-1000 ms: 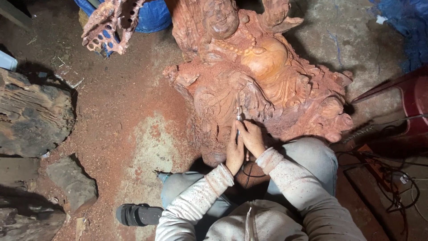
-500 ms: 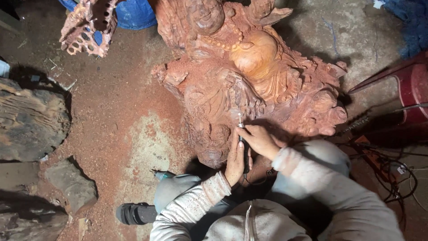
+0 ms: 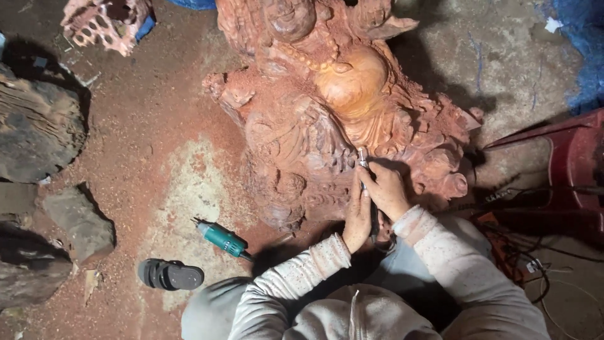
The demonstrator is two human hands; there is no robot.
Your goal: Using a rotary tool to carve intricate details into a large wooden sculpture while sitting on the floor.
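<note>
Both hands, the left hand [image 3: 358, 214] and right hand [image 3: 385, 191], close around a slim carving tool [image 3: 365, 165] pressed against the reddish wooden sculpture [image 3: 327, 107], a teal power tool [image 3: 221, 238] lying near-left on the floor.

Single head-worn view, looking steeply down over the wearer's own chest and grey sleeves. Both hands, left hand [image 3: 357, 217] and right hand [image 3: 386, 191], sit just below frame centre, close to the lens. Large reddish carved wooden sculpture [image 3: 327, 107] fills the frame beyond them; sawdust-covered floor [image 3: 157, 138] spreads to their left.
</note>
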